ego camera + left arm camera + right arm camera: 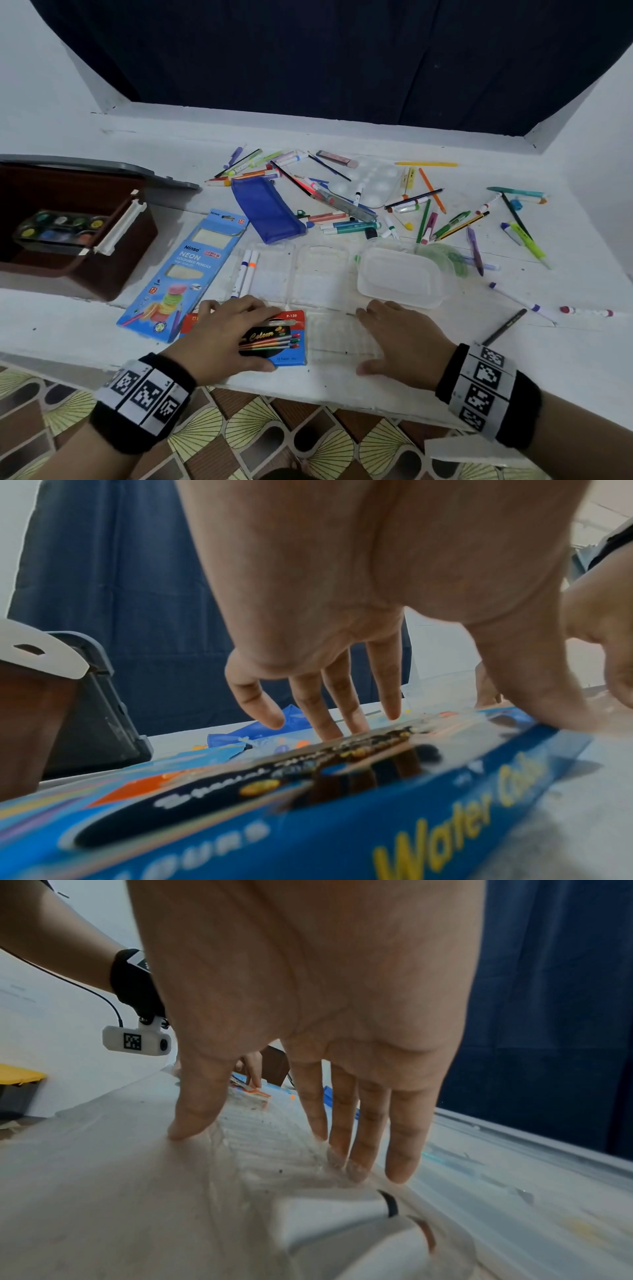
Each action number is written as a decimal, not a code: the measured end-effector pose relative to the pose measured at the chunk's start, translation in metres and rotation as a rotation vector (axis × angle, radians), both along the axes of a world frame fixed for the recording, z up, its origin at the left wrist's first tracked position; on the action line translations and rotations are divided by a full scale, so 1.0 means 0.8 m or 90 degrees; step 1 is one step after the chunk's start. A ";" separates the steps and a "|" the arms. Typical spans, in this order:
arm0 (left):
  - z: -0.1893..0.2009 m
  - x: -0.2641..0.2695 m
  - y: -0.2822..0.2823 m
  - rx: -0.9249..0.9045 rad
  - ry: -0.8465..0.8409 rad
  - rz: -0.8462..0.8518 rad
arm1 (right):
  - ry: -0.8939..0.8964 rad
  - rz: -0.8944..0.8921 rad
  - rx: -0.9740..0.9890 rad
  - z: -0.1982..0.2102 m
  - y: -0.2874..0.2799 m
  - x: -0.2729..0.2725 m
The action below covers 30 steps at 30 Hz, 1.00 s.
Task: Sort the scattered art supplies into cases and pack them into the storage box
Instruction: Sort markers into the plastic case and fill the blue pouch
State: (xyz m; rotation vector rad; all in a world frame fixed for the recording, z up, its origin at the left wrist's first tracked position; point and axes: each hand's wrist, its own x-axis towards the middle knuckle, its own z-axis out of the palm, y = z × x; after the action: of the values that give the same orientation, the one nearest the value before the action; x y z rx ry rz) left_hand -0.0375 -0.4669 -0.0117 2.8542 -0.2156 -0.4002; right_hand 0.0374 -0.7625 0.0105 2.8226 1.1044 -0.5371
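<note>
My left hand (pixel 239 332) lies flat on a blue and red water colour box (pixel 287 342) at the shelf's near edge, with straight fingers on its top (pixel 329 723) and the thumb by its near side. My right hand (pixel 387 339) spans a clear ribbed plastic tray (pixel 339 339) just right of that box; its thumb and straight fingers (pixel 363 1137) press the tray's edges. A brown storage box (pixel 113 267) stands open at the left with a paint palette (pixel 58 228) inside. Several pens, markers and pencils (pixel 428 212) lie scattered at the back right.
A blue neon pencil box (pixel 185 274) and a blue pouch (pixel 265 212) lie left of centre. A clear case (pixel 274 274) holds two markers (pixel 246 270). A clear tub (pixel 399 277), a white mixing palette (pixel 371 181) and a dark pencil (pixel 503 327) are on the right.
</note>
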 end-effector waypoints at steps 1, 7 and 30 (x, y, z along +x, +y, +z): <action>0.003 0.000 0.000 -0.012 -0.004 -0.001 | 0.000 0.003 0.002 0.001 0.000 0.000; 0.018 0.004 -0.001 -0.146 -0.109 0.029 | -0.024 0.017 0.095 0.011 -0.004 0.002; 0.042 0.180 0.009 -0.049 -0.188 -0.040 | -0.089 -0.100 0.427 0.081 0.003 0.104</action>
State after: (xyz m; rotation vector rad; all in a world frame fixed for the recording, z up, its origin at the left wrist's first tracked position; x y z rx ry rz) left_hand 0.1068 -0.4600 0.0219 2.8244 -0.3663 0.0207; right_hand 0.1208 -0.7597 0.0749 3.4580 1.2208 0.0559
